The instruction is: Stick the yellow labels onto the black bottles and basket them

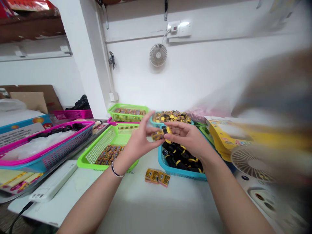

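Low centre, small yellow packets (157,177) lie on the white table (126,201). Above the blue basket (180,174), the left hand (138,141) and right hand (186,138) hold a yellow-and-black bundle (159,134) steady, fingers together, clamped on its 2 ends.

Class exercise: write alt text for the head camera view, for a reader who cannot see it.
A left hand and right hand hold a small yellow-and-black item above a blue basket of black-and-yellow cylinders. A green basket of yellow packets sits beside it, with loose packets on the white table.
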`<action>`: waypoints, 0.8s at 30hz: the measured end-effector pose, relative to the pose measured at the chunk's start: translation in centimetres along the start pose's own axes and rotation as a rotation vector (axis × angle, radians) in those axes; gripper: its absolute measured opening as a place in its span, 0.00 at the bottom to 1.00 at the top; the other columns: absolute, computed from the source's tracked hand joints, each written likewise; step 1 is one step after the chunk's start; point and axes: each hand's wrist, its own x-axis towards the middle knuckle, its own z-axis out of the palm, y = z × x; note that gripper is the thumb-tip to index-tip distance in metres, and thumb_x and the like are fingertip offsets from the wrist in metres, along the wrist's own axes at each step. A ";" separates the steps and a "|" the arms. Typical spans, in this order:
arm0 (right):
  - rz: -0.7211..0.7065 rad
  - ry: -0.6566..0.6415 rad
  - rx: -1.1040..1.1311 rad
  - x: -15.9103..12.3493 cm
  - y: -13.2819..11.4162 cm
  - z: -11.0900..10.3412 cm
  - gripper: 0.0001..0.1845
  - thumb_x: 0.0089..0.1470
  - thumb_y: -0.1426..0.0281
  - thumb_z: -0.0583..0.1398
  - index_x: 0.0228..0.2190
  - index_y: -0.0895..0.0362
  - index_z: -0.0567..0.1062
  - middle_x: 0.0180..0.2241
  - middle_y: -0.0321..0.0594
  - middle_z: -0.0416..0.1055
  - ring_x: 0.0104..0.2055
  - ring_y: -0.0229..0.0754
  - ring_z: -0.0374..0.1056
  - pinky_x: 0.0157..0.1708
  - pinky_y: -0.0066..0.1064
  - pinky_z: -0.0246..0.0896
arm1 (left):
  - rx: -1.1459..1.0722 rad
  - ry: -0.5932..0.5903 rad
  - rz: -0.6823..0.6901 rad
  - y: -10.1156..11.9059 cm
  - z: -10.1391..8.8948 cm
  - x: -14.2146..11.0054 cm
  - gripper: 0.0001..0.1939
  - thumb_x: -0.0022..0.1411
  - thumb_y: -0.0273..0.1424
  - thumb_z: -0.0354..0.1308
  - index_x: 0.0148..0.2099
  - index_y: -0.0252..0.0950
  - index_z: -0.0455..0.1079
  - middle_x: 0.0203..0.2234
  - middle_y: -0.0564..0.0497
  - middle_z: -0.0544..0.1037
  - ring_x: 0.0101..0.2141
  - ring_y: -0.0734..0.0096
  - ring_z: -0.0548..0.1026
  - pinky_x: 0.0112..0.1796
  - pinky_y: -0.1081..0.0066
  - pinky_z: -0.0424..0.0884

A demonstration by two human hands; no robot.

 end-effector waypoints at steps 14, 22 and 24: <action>-0.141 0.185 -0.443 0.8 1.3 1.0 0.20 0.46 0.53 0.68 0.31 0.56 0.75 0.28 0.39 0.75 0.30 0.42 0.71 0.29 0.33 0.68 | 0.228 0.043 0.008 -0.3 0.8 -0.1 0.39 0.59 0.32 0.65 0.68 0.43 0.51 0.37 0.49 0.81 0.39 0.65 0.80 0.40 0.69 0.75; -0.758 0.064 -0.702 0.5 2.0 1.9 0.28 0.57 0.66 0.63 0.57 0.50 0.63 0.56 0.47 0.67 0.62 0.49 0.61 0.60 0.47 0.60 | -0.387 0.218 -0.181 0.6 0.9 0.2 0.54 0.51 0.33 0.71 0.70 0.47 0.40 0.27 0.56 0.77 0.30 0.68 0.78 0.35 0.67 0.75; -0.803 0.064 -0.746 0.4 2.2 2.3 0.33 0.55 0.70 0.63 0.59 0.51 0.59 0.57 0.49 0.64 0.63 0.50 0.59 0.61 0.48 0.59 | -0.456 0.217 -0.211 1.1 0.8 0.3 0.52 0.50 0.31 0.71 0.68 0.46 0.42 0.26 0.58 0.76 0.28 0.72 0.77 0.33 0.70 0.74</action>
